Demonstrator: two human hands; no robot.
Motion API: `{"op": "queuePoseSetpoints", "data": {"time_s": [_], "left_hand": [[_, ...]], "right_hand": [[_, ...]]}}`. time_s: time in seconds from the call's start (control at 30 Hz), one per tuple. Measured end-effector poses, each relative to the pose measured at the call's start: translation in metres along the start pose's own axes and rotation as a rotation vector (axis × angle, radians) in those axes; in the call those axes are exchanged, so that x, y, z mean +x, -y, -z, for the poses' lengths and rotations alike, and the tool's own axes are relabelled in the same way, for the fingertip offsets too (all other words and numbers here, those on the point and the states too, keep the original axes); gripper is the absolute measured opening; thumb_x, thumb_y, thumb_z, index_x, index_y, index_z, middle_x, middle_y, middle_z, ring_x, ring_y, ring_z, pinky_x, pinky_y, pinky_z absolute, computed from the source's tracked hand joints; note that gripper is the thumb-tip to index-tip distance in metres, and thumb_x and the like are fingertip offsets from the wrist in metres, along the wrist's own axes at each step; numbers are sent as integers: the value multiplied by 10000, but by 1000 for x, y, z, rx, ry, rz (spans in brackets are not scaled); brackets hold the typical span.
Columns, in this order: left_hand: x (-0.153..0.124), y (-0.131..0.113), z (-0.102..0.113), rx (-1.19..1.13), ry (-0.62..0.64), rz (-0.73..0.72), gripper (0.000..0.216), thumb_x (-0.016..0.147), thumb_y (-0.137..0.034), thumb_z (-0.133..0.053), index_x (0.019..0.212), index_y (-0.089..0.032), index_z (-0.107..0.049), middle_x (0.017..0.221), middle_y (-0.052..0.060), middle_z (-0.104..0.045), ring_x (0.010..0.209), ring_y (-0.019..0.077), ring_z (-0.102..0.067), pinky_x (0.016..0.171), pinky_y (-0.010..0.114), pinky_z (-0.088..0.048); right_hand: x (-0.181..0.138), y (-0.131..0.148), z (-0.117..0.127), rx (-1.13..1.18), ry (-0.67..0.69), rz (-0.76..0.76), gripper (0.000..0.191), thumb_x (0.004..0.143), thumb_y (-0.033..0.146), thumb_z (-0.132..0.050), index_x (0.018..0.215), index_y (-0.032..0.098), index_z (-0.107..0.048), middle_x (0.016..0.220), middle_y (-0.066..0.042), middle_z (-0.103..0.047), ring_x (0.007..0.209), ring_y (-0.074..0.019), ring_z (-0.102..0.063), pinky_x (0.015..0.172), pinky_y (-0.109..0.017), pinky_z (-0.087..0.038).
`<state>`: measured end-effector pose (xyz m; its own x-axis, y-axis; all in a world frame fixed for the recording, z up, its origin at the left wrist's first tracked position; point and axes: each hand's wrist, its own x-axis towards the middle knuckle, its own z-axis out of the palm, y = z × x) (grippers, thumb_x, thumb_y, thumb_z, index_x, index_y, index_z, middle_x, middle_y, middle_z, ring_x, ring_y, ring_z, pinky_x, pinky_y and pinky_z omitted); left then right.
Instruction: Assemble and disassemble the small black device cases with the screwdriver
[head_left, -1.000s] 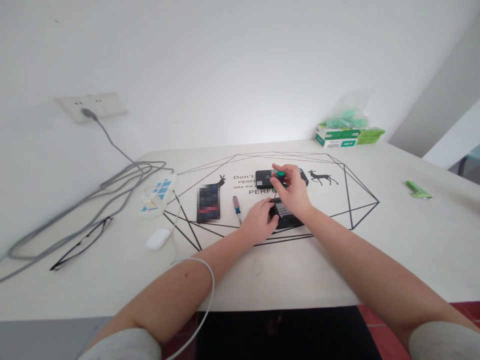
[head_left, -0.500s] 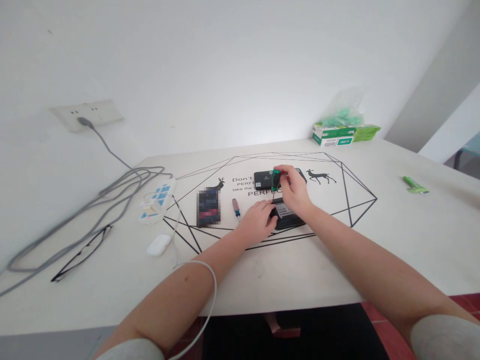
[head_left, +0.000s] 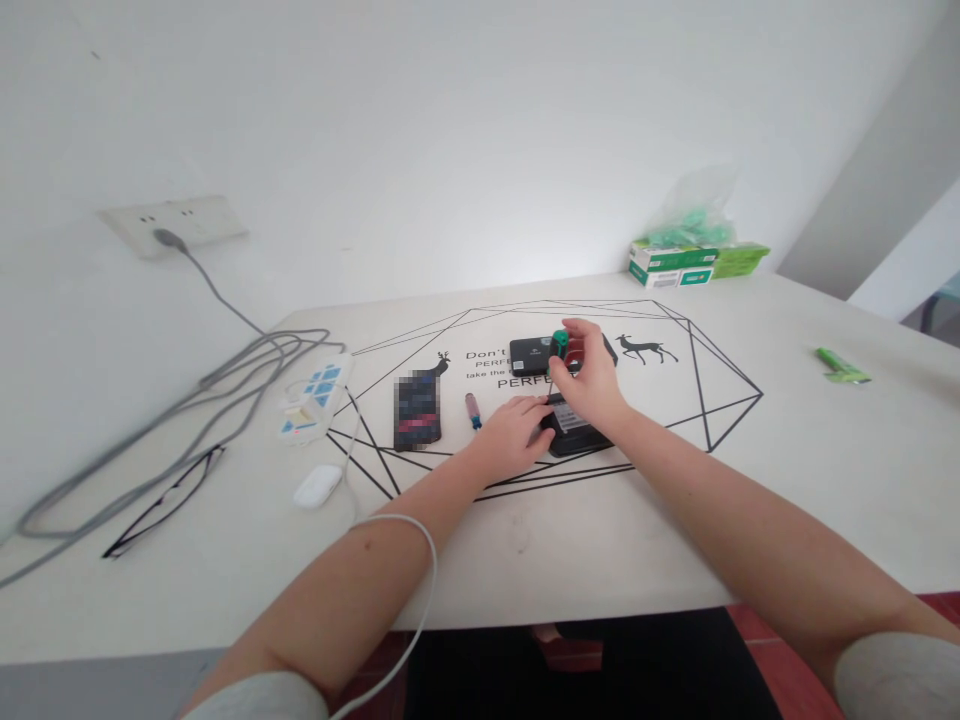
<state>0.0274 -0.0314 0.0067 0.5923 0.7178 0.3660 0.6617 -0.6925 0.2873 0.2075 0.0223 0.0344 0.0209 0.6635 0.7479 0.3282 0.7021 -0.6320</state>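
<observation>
My right hand has a green-and-black screwdriver between thumb and fingers. The handle stands nearly upright, and its thin shaft points down at the upper left part of a black phone-like device. A pale printed label shows on this device, which lies flat on the table. My left hand grips the device's left edge, with fingers on top and thumb at the near side. Just behind lies a flat black cover with a small white sticker, partly hidden by my right hand. Exactly where the tip touches is too small to tell.
A second screwdriver and a blurred-out dark item lie left of my hands. Farther left are a power strip, a white charger, grey cable and glasses. Green-white boxes stand back right; a green wrapper lies right.
The right hand's fingers have loosened and shifted around the screwdriver handle, which has tilted slightly to the right. My left hand stays on the device. The view has shifted a little.
</observation>
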Motion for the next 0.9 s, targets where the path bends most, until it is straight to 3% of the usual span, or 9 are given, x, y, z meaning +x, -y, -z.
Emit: {"op": "queuePoseSetpoints", "data": {"time_s": [0.13,0.2,0.37,0.5,0.6,0.73,0.9], "left_hand": [[0,3,-5,-4,-45,-29,352,1007,-295,-558,1295,-133,-681,1391,177,-681,1313,300,-623,1174,499,-497],[0,4,-4,2,-49,-41,351,1013,-295,-552,1299,-135,-677,1390,172,-684,1301,297,-633,1165,499,-508],[1,2,-2,95,-2,-68,372,1032,-283,-513,1331,-112,-653,1407,187,-674,1328,312,-630,1167,506,-505],[0,-2,-2,162,29,-78,399,1046,-282,-485,1360,-82,-627,1423,216,-655,1373,326,-604,1176,508,-494],[-1,-3,-2,160,25,-71,404,1051,-296,-478,1366,-88,-623,1434,213,-651,1376,324,-603,1183,507,-490],[-1,-4,-1,140,17,-64,398,1050,-298,-479,1370,-110,-621,1432,196,-657,1379,318,-599,1182,508,-493],[0,-4,-1,112,10,-61,390,1038,-289,-500,1349,-96,-634,1412,208,-661,1359,319,-609,1176,505,-500]], "right_hand": [[1,3,2,25,96,37,489,934,197,-488,1410,268,-574,1311,-105,-694,1129,-261,-680,996,-493,-597],[1,5,3,4,106,63,462,956,220,-484,1399,273,-603,1332,-109,-665,1151,-267,-659,977,-489,-603],[2,7,2,-93,51,61,409,884,323,-727,1280,267,-639,1123,-85,-580,877,-218,-621,821,-450,-624],[2,3,0,-63,16,37,485,868,289,-730,1324,267,-565,1097,-69,-615,813,-195,-623,796,-435,-628],[1,0,-2,17,42,20,528,920,261,-624,1428,275,-480,1200,-98,-674,912,-220,-687,847,-449,-641],[0,3,0,4,98,74,435,987,255,-500,1419,281,-544,1331,-111,-674,1131,-264,-682,941,-478,-629],[1,7,2,-120,40,93,440,900,343,-719,1323,265,-625,1142,-96,-612,862,-220,-634,785,-443,-640]]}}
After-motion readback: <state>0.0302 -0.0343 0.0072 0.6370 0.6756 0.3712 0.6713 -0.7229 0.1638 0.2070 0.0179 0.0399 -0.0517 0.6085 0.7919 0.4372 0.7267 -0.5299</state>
